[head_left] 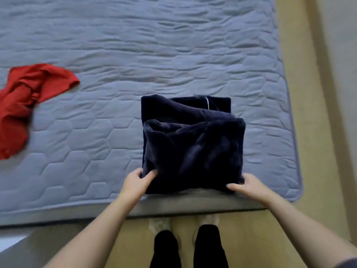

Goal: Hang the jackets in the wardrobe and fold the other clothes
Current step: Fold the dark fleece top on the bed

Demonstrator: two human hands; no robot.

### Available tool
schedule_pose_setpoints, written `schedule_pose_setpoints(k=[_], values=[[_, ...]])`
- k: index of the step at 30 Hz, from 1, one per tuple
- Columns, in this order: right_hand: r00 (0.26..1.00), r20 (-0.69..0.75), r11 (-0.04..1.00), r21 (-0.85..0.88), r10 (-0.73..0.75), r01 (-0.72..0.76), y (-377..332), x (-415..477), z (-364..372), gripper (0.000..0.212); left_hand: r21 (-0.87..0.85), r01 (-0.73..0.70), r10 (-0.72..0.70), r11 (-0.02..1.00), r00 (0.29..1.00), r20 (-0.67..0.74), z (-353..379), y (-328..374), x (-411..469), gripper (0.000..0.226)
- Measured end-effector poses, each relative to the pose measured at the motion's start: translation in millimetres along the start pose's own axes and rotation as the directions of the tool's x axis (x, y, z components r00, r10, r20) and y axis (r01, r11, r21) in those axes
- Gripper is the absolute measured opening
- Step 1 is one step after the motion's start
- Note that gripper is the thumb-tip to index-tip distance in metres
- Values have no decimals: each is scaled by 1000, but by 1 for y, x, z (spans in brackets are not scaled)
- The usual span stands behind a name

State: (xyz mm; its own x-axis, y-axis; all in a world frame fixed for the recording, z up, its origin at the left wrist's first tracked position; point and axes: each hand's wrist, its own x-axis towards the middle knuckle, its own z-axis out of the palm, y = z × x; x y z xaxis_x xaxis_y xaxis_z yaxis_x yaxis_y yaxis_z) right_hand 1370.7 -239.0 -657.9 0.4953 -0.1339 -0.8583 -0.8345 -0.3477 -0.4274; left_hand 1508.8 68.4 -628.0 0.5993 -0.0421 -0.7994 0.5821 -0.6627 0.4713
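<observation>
Navy fleece garment [193,147] lies folded, approx. square, on bed [116,55] just inside the foot edge. Left grip [138,182] pinches its near-left corner and right grip [249,185] its near-right corner; the bulk lies straight ahead of both, equidistant. Red garment [25,101] is unfolded, well apart to the left, nearer left grip; judged next item.

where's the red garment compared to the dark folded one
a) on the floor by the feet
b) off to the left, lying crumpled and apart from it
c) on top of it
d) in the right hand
b: the red garment lies crumpled on the mattress far left, well apart from the dark folded garment, whose near corners the left hand and right hand grip.
</observation>
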Motion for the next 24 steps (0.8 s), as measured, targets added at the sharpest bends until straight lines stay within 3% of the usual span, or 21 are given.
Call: schedule_pose_setpoints(k=[3,5,8,12,17,21,24], values=[[999,-16,999,18,-28,28,1,6,7,47,-63,-54,51,997,997,-56,0,3,-1,28],[998,11,992,107,-66,64,-13,6,-1,50,-128,-76,75,989,997,-10,-3,16,-3,16],[997,-26,948,307,-79,83,-47,9,-20,33,-115,-145,150,983,988,36,-6,39,-3,42],[993,-114,766,638,-5,77,-79,34,-38,27,-168,-243,247,955,969,-2,2,70,15,56],[998,-31,598,802,48,-4,-89,47,-37,25,-285,-218,200,933,975,-93,4,77,34,21],[989,-129,442,885,-72,148,-102,31,-61,25,-453,-225,206,863,974,-92,-25,94,28,20],[959,-252,452,846,-130,284,-125,40,-80,33,-451,-257,198,855,965,-174,-36,128,43,20]])
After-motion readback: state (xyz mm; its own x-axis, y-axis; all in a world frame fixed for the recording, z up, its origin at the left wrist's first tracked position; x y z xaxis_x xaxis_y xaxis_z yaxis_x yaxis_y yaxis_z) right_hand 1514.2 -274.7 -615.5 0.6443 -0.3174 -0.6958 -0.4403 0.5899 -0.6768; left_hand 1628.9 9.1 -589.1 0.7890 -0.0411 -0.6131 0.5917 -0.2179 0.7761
